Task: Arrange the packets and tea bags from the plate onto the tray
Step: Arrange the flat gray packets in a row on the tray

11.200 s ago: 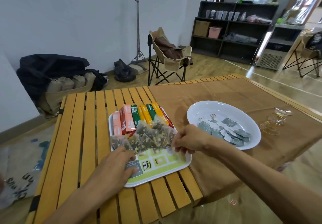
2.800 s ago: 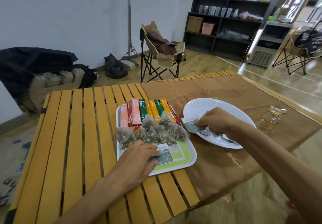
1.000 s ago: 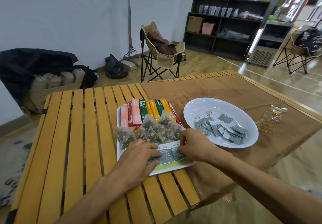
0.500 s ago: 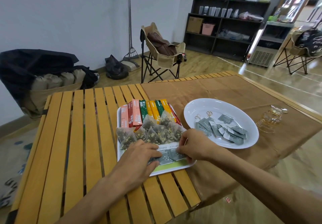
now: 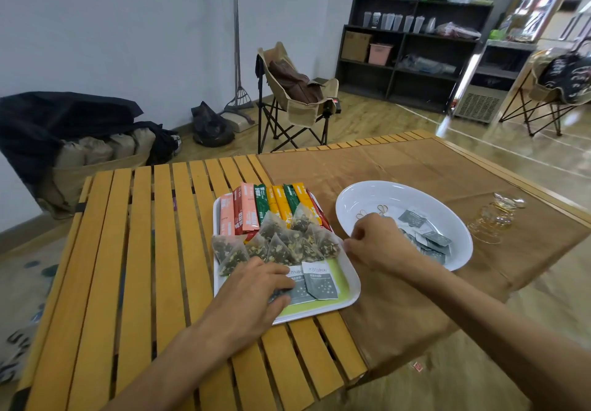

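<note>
1. On the slatted wooden table [image 5: 134, 250] in front of me stands a white tray [image 5: 351, 286], half on the slats and half on the brown cloth [image 5: 399, 167].
2. At the far end of the tray lie long stick packets [image 5: 256, 209] in pink, red, green and orange, side by side.
3. Just before them lies a heap of clear pyramid tea bags [image 5: 287, 241].
4. My left hand [image 5: 252, 292] rests flat on the near part of the tray, the fingers straight, pressing on grey flat packets [image 5: 319, 282] that lie there.
5. My right hand [image 5: 380, 241] is over the near rim of the white plate [image 5: 367, 193], fingers curled; I cannot tell if it holds something.
6. More grey packets [image 5: 435, 241] are in the plate, beside the tray.
7. Further right on the cloth stands a small glass cup [image 5: 492, 219].
</note>
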A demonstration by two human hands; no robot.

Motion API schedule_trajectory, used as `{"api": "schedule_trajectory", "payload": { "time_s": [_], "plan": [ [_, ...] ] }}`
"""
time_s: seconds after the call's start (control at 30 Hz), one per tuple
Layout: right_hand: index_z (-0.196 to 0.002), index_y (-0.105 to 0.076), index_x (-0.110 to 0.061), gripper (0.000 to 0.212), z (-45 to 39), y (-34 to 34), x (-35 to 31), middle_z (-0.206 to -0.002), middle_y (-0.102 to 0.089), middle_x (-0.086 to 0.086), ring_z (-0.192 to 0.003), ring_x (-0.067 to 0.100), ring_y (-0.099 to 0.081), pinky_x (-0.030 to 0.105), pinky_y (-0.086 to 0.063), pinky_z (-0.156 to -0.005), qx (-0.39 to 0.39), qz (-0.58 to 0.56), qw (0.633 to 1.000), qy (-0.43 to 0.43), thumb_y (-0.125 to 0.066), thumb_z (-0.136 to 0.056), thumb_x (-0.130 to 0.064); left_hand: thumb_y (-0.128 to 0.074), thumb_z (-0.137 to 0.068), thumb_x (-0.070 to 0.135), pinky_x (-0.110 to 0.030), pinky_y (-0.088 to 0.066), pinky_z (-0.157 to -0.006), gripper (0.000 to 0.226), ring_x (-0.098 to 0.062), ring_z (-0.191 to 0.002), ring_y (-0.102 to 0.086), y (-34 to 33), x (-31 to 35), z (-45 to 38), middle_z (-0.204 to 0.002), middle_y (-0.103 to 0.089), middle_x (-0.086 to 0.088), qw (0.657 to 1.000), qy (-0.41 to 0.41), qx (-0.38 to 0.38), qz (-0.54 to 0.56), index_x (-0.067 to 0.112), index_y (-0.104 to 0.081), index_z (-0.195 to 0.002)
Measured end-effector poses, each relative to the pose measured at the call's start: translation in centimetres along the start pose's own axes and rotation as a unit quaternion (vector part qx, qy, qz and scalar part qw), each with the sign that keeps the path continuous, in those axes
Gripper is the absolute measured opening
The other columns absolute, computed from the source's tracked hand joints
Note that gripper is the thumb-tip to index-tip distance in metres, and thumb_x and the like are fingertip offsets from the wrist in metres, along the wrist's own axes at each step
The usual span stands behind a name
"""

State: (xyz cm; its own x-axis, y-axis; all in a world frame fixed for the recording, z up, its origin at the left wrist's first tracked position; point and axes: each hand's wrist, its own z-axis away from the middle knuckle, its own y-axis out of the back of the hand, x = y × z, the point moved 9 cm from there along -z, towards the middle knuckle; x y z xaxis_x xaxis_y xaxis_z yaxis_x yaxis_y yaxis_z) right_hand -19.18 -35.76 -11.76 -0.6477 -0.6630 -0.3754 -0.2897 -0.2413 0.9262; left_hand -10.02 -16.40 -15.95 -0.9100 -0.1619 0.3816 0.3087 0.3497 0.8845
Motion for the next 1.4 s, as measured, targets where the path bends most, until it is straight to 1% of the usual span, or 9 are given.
{"api": "schedule_trajectory", "payload": {
  "time_s": [0.13,0.27,0.33,0.47,0.6,0.93,1.13,1.27,1.4],
  "plan": [
    [-0.084,-0.061,-0.009,0.012,-1.3,1.5,5.0,-0.077,-0.064,0.006,-0.075,0.026,-0.062,0.035,-0.052,-0.066,0.021,0.088,0.993,-0.081,-0.055,-0.087,-0.020,-0.053,-0.093,0.045,-0.023,-0.035,-0.095,0.034,0.004,-0.109,-0.036,0.3,-0.1,0.1,-0.132,-0.052,0.020,1.000,0.002,0.008,0.008,0.037,-0.058,-0.125],
    [-0.077,-0.045,-0.018,0.014,-1.3,0.3,7.6,-0.076,-0.049,0.001,-0.072,0.023,-0.052,0.034,-0.043,-0.068,-0.020,0.174,0.977,-0.122,-0.049,-0.090,-0.020,-0.053,-0.093,0.045,-0.022,-0.034,-0.095,0.033,0.004,-0.110,-0.036,0.5,-0.3,0.3,-0.132,-0.053,0.020,1.000,0.006,0.016,0.008,0.037,-0.059,-0.125],
    [-0.087,-0.056,-0.016,0.010,-1.5,-0.4,7.9,-0.090,-0.059,0.005,-0.078,0.024,-0.055,0.034,-0.047,-0.070,-0.039,0.158,0.979,-0.120,-0.047,-0.091,-0.020,-0.053,-0.093,0.045,-0.022,-0.035,-0.095,0.033,0.004,-0.110,-0.037,0.5,-0.3,0.3,-0.132,-0.053,0.020,1.000,0.008,0.016,0.009,0.037,-0.059,-0.125],
    [-0.115,-0.071,-0.017,0.030,-2.1,-0.7,7.4,-0.115,-0.069,0.008,-0.092,0.026,-0.061,0.035,-0.051,-0.083,-0.031,0.072,0.993,-0.092,-0.050,-0.093,-0.017,-0.053,-0.093,0.045,-0.022,-0.035,-0.094,0.033,0.004,-0.108,-0.036,0.6,-0.2,0.3,-0.131,-0.053,0.020,1.000,0.007,0.014,0.009,0.037,-0.059,-0.125],
    [-0.103,-0.069,-0.009,0.020,-2.5,0.7,9.1,-0.101,-0.069,0.011,-0.088,0.028,-0.062,0.037,-0.051,-0.079,0.027,0.040,0.990,-0.135,-0.055,-0.090,-0.017,-0.053,-0.093,0.044,-0.022,-0.035,-0.094,0.033,0.004,-0.107,-0.036,0.7,-0.3,0.4,-0.132,-0.052,0.021,1.000,0.012,0.014,0.009,0.037,-0.059,-0.125],
    [-0.078,-0.064,-0.012,0.030,-3.5,-0.8,10.6,-0.070,-0.063,0.000,-0.066,0.012,-0.056,0.028,-0.036,-0.052,-0.013,-0.027,0.986,-0.164,-0.074,-0.083,-0.041,-0.053,-0.093,0.045,-0.022,-0.036,-0.094,0.034,0.004,-0.107,-0.036,0.7,-0.5,0.3,-0.132,-0.052,0.021,1.000,0.023,0.008,0.011,0.036,-0.058,-0.125],
    [-0.071,-0.064,0.000,0.018,-3.0,0.5,10.4,-0.058,-0.054,0.009,-0.052,0.022,-0.047,0.026,-0.036,-0.051,0.013,-0.123,0.968,-0.219,-0.071,-0.080,-0.015,-0.055,-0.093,0.042,-0.020,-0.031,-0.099,0.031,0.005,-0.113,-0.038,1.8,-0.9,0.6,-0.127,-0.053,0.023,0.999,0.029,0.027,0.009,0.036,-0.060,-0.123],
    [-0.074,-0.070,0.007,0.022,-2.2,2.7,6.3,-0.053,-0.052,0.008,-0.047,0.019,-0.043,0.027,-0.036,-0.049,0.033,-0.190,0.968,-0.160,-0.070,-0.082,-0.014,-0.060,-0.091,0.035,-0.021,-0.039,-0.092,0.020,0.003,-0.103,-0.047,3.7,-2.2,0.9,-0.108,-0.060,0.020,0.998,0.053,0.038,0.006,0.035,-0.065,-0.111],
    [-0.064,-0.069,-0.007,0.024,0.5,-0.3,-2.0,-0.051,-0.059,0.001,-0.041,0.008,-0.049,0.020,-0.040,-0.043,-0.081,-0.238,0.966,-0.060,-0.072,-0.087,-0.015,-0.064,-0.089,0.024,-0.016,-0.044,-0.070,0.011,0.004,-0.085,-0.052,5.7,-4.1,1.3,-0.087,-0.058,0.024,0.995,0.090,0.037,0.005,0.035,-0.065,-0.088]
  ]
}}
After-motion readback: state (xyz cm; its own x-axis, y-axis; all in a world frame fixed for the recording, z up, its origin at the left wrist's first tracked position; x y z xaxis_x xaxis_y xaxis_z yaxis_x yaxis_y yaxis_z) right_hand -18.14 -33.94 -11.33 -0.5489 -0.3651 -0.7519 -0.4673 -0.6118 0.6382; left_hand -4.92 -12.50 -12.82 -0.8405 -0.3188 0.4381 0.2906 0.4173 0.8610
